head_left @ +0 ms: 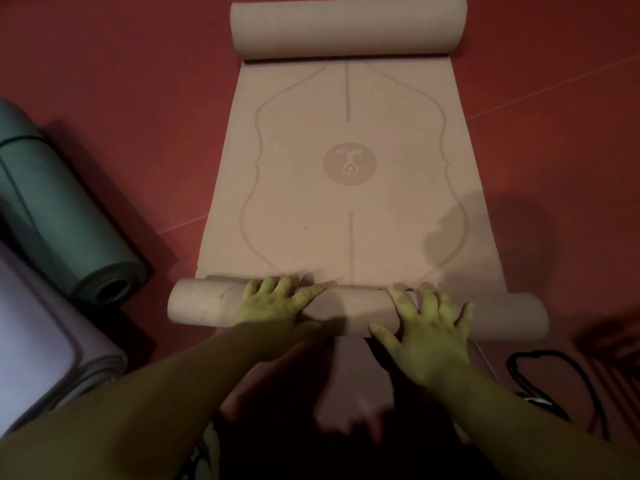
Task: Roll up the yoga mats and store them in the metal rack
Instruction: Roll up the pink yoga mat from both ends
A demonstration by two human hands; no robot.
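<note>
A pink yoga mat (349, 188) with a round emblem and curved lines lies flat on the red floor. Its near end is wound into a roll (349, 311) across the bottom of the view. Its far end is curled into a second roll (348, 27). My left hand (275, 303) presses on the near roll left of centre, fingers spread over its top. My right hand (427, 327) presses on it right of centre, fingers straight and splayed. No metal rack shows in this view.
A rolled dark green mat (59, 216) lies on the floor at the left. A lilac mat (38, 337), loosely rolled, sits nearer at the lower left. A black cord (540, 372) curls on the floor at the lower right. Red floor (554, 116) surrounds the pink mat.
</note>
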